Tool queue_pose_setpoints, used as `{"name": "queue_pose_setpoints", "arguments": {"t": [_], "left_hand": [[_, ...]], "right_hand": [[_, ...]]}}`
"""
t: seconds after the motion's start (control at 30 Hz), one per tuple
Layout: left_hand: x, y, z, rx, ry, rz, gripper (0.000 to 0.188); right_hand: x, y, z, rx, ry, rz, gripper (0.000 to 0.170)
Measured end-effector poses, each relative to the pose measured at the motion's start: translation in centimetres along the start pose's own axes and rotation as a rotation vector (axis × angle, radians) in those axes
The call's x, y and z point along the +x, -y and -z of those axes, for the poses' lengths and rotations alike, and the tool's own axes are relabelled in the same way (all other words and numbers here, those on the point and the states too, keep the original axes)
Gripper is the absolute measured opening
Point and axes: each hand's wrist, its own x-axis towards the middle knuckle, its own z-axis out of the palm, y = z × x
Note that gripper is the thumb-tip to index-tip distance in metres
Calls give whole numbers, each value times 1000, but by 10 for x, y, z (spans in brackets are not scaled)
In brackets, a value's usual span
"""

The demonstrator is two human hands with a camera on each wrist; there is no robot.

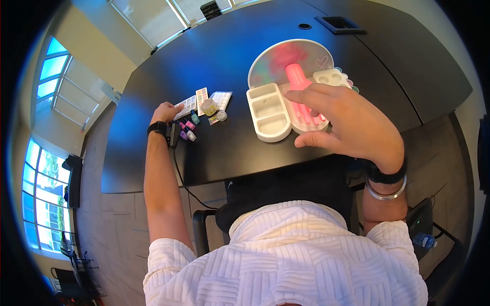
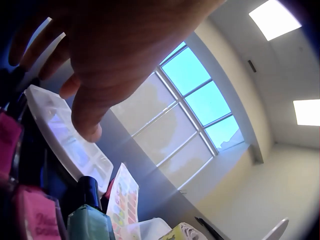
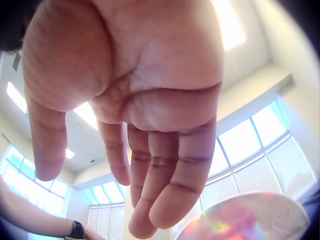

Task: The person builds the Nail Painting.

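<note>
Left hand: at the case, grip couldn't be told; a nearward slip might have toppled bottles.
Right hand: fingers loose, holding nothing; a careless drop might have jarred the organizer.

I had the right hand filling much of the right wrist view, its palm toward me, thumb apart, fingers pointing down. A rounded panel patched with pink and yellow showed at lower right. I made out the left forearm, its dark wristband, windows and ceiling lights.
</note>
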Motion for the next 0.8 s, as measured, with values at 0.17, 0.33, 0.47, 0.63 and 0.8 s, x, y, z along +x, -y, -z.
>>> {"name": "queue_pose_setpoints", "arguments": {"t": [0.17, 0.33, 0.47, 0.63, 0.8], "left_hand": [[14, -19, 1, 167, 127, -100, 83], [14, -27, -1, 159, 54, -126, 101], [25, -15, -4, 43, -26, -83, 111], [52, -3, 14, -79, -344, -173, 63], [-8, -59, 67, -272, -532, -642, 43]], "right_hand": [[-2, 1, 3, 11, 6, 6, 79], [-5, -1, 7, 18, -3, -23, 78], [-7, 1, 13, -16, 25, -66, 80], [-7, 0, 14, 3, -3, -46, 63], [-7, 4, 17, -22, -50, -21, 62]]}}
